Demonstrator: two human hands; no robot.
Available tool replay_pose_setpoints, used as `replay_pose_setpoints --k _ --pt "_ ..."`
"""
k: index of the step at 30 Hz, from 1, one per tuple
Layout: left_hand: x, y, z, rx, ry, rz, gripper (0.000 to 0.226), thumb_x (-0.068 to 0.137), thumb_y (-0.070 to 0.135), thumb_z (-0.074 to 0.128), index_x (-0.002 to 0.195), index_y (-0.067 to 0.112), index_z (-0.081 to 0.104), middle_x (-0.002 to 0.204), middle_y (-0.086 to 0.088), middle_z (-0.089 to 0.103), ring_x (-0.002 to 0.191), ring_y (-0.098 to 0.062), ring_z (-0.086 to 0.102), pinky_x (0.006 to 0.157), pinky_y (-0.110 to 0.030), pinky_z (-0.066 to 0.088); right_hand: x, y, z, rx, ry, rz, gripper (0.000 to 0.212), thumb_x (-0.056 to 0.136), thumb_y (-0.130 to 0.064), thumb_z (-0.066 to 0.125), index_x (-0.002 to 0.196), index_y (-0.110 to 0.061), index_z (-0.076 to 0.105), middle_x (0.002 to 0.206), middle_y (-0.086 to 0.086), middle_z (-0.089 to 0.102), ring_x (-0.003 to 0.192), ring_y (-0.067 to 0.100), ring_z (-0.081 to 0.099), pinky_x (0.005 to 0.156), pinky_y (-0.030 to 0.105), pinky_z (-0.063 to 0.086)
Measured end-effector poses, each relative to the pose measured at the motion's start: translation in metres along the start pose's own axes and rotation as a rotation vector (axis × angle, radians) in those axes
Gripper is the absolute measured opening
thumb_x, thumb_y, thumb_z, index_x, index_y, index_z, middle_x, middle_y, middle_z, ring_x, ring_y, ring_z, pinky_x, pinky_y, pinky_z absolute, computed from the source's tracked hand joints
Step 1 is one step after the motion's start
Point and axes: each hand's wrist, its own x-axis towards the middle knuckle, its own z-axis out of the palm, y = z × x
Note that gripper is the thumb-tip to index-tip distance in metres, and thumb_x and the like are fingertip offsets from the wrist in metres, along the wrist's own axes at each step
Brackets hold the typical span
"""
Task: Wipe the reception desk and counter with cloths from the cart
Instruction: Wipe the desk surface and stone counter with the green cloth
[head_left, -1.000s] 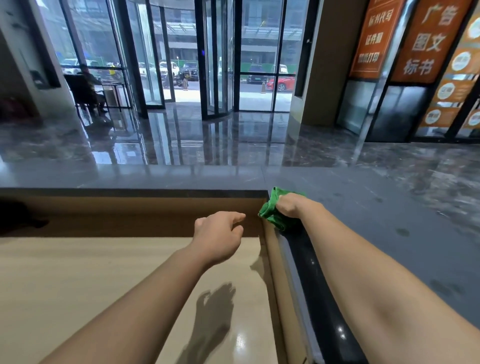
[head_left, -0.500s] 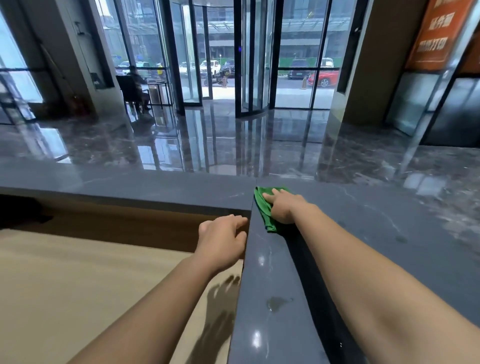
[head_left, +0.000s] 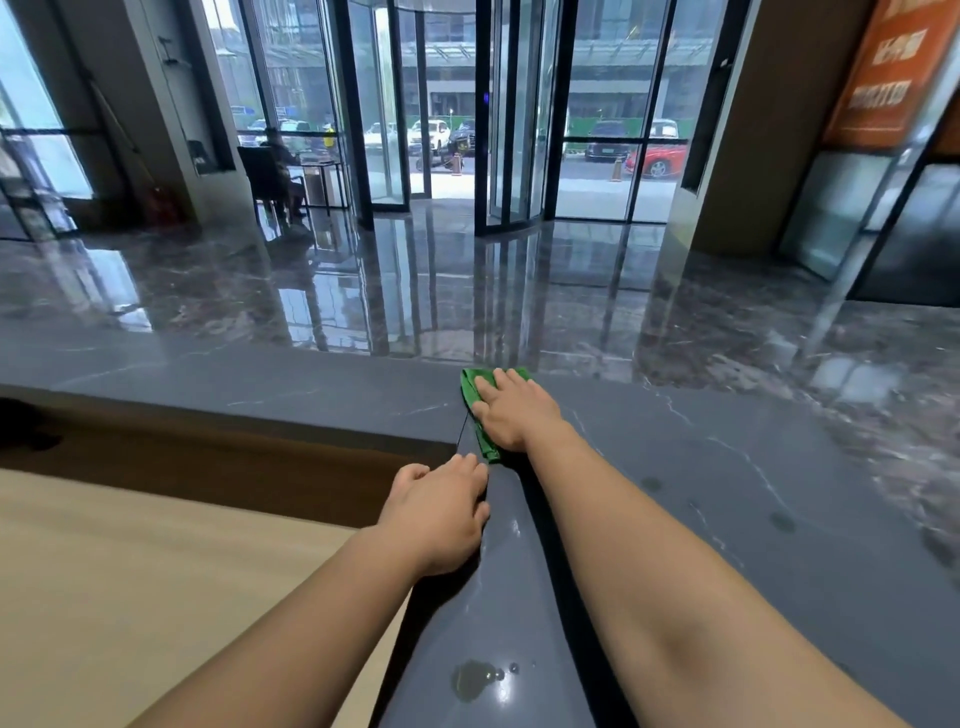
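Two hands work the counter (head_left: 727, 493) corner: right hand (head_left: 511, 410) flat, pressing the cloth (head_left: 470, 387) mid-wipe; left hand (head_left: 441, 514) relaxed, empty, on the edge; wet patch (head_left: 475, 678) likely next.

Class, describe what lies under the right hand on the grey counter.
A green cloth lies under the right hand, flat on the counter; its edge shows past the fingertips and along the thumb side. The hand covers the rest of it.
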Motion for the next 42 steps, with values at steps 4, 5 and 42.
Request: replay_pose_setpoints --k 4,5,42 --pt "0.004 0.005 0.002 0.075 -0.011 -0.013 0.035 0.101 0.034 0.033 0.131 0.020 0.043 0.138 0.002 0.044 0.136 -0.015 0.035 0.112 -0.038 0.018 0.000 0.022 -0.004 0.007 0.002 0.028 0.054 0.105 -0.037 0.017 0.157 -0.023 0.008 0.164 0.007 0.000 0.151 0.025 0.000 0.122 0.041 0.005" --pt "0.004 0.006 0.001 0.089 -0.010 -0.017 0.036 0.101 0.035 0.032 0.132 0.020 0.043 0.139 0.002 0.043 0.136 -0.015 0.035 0.112 -0.039 0.017 -0.002 0.030 -0.005 0.005 0.002 0.044 0.054 0.105 -0.037 0.017 0.157 -0.022 0.008 0.164 0.008 0.000 0.151 0.025 0.000 0.122 0.042 0.005" --pt "0.020 0.059 -0.013 0.107 -0.015 0.005 0.035 0.091 0.021 0.042 0.125 0.026 0.049 0.121 0.008 0.060 0.116 -0.017 0.053 0.106 -0.035 0.015 -0.059 0.199 -0.014 0.015 0.051 0.315 0.056 0.104 -0.036 0.020 0.157 -0.021 0.009 0.164 0.006 0.003 0.151 0.023 0.003 0.120 0.040 0.011"
